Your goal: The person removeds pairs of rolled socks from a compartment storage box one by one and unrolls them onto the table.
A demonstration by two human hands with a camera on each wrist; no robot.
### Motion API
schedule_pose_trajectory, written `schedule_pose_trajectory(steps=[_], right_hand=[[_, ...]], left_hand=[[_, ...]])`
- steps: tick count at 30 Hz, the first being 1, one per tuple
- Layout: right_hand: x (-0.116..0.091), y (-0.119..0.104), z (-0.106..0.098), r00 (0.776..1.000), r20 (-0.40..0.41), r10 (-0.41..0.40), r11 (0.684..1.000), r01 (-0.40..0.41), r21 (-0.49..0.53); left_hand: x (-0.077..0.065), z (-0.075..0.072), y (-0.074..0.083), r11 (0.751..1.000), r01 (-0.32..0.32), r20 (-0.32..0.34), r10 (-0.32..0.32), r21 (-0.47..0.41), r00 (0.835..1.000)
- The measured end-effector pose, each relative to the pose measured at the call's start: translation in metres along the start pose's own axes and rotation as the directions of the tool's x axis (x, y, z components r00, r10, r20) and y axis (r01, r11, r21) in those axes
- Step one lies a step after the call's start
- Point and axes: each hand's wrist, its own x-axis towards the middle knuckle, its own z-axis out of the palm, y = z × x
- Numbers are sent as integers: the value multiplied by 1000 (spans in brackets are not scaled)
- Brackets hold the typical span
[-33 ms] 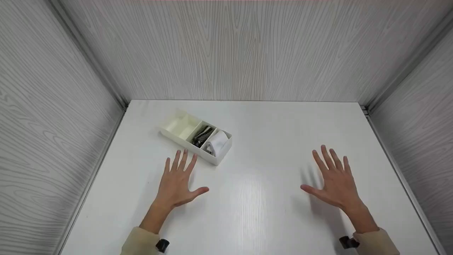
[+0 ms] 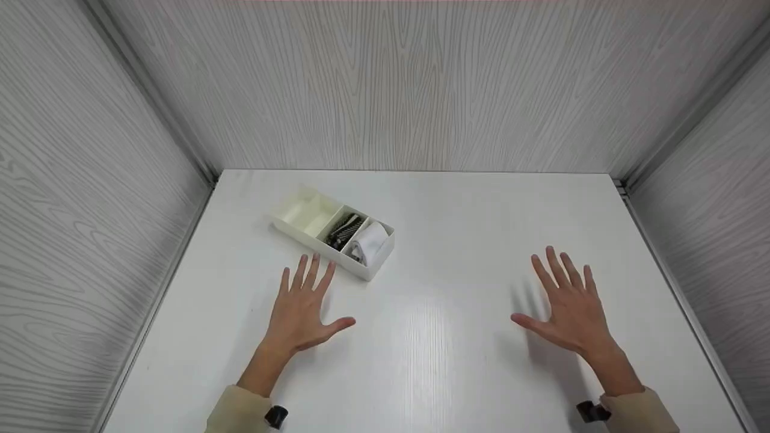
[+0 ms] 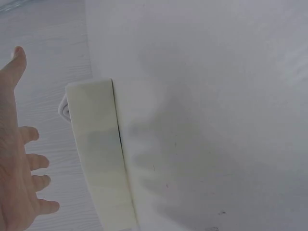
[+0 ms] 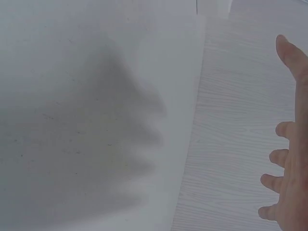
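My left hand (image 2: 299, 316) hovers over the white table with its fingers spread, holding nothing. Just beyond its fingertips sits a cream divided box (image 2: 358, 269), placed at a slant. A black-and-white patterned bundle of cloth (image 2: 344, 232) fills the middle compartment. The compartment nearest me, at the box's right end, holds a rolled white cloth (image 2: 369, 242); the far left compartment is bare. In the left wrist view the box's side wall (image 3: 98, 144) stands beside the fingers. Far to the right, my right hand (image 2: 571, 313) is likewise spread above the table, with nothing in it.
The white tabletop (image 2: 445, 240) is bounded by a grey wood-grain panel (image 2: 385, 84) at the back and similar panels at both sides. Dark bands (image 2: 276, 417) show at both wrists, by beige sleeves (image 2: 239, 412). Both hands cast shadows on the table.
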Motion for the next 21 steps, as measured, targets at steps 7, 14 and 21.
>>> schedule_pose_trajectory(steps=[7,14,21], right_hand=[[4,-4,5,1000,4,-18,1000,18,-1],[16,-20,17,998,9,-65,998,65,-1],[36,-43,29,988,41,-146,989,147,-2]], left_hand=[[2,2,-1,1000,-5,-4,5,12,1000],[10,2,-4,1000,-10,13,10,15,1000],[28,8,-19,1000,10,53,-10,-1,999]])
